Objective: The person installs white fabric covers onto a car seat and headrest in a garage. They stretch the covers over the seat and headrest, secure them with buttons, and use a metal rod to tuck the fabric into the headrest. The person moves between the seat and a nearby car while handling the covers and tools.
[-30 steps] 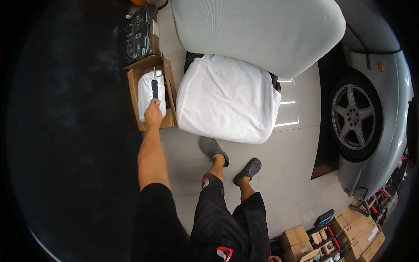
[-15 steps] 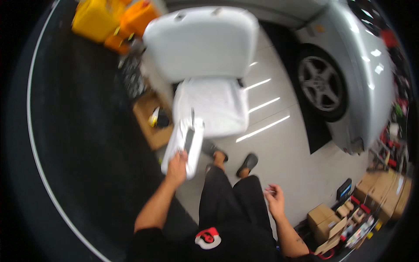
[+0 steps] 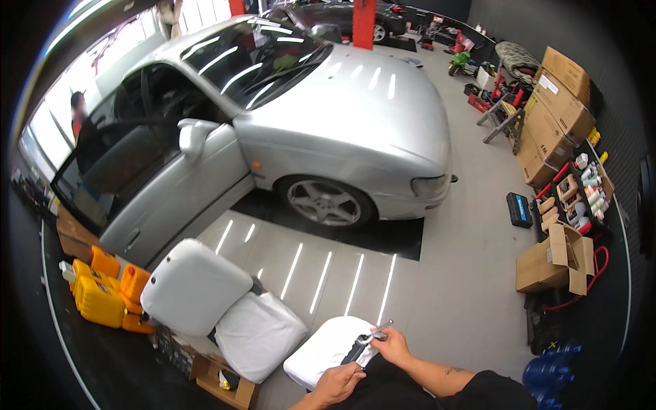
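Observation:
A white-covered car headrest (image 3: 321, 350) lies in front of my body, with a dark opening and a metal post at its right end. My left hand (image 3: 336, 384) is closed on the headrest's near side. Beside the opening, my right hand (image 3: 391, 345) pinches the metal post (image 3: 381, 327), which points up to the right. The fingers partly hide where the post meets the headrest. Just left of the headrest stands a car seat, its cushion (image 3: 263, 335) and backrest (image 3: 195, 287) both white.
A silver car (image 3: 342, 137) with its door (image 3: 178, 191) open stands ahead. Yellow jerrycans (image 3: 99, 297) and an open cardboard box (image 3: 205, 379) are at the left. Along the right are cartons (image 3: 557, 123), a black case (image 3: 519, 210), bottles and blue water jugs (image 3: 547, 369). A person (image 3: 76, 113) stands far left.
My view has swung up and right. The headrest, held by my left hand alone before, is now close to my body, and my right hand has come over to grip its post.

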Available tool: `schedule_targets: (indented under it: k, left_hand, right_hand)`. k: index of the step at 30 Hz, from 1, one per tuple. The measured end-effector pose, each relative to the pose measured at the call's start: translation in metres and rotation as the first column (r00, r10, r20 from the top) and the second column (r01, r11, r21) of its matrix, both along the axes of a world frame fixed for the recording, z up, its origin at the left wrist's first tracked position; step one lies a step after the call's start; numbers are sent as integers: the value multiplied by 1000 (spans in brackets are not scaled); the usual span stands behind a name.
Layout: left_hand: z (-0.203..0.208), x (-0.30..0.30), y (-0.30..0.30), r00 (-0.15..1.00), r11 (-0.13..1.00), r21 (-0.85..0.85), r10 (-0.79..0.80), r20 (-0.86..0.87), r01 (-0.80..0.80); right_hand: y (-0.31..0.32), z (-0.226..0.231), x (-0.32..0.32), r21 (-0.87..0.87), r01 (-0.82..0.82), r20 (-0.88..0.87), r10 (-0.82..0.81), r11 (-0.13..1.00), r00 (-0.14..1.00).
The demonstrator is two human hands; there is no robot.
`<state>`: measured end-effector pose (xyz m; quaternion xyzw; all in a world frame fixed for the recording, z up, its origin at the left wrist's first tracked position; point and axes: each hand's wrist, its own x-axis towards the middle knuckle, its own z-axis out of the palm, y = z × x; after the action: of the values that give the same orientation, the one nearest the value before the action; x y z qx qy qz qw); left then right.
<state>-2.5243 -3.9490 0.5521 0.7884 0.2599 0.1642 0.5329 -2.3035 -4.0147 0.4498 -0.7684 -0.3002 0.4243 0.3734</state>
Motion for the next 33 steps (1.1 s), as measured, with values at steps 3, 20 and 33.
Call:
schedule_targets:
  k: [3,20,33]
  left_hand:
    - [23,87,-12,985,997,-6,-83,-150,83]
    - [64,485,38,967,976,-150,-122,225,158]
    - [89,745,115,911,931,77,-365,191,356]
  right_hand:
    - [-40,15,69,156,4,338,-57,988,939]
    - [-87,98,446,475,682,-330,-606,557,724]
    - [-70,186,648,520,518,292,-711,679,640]
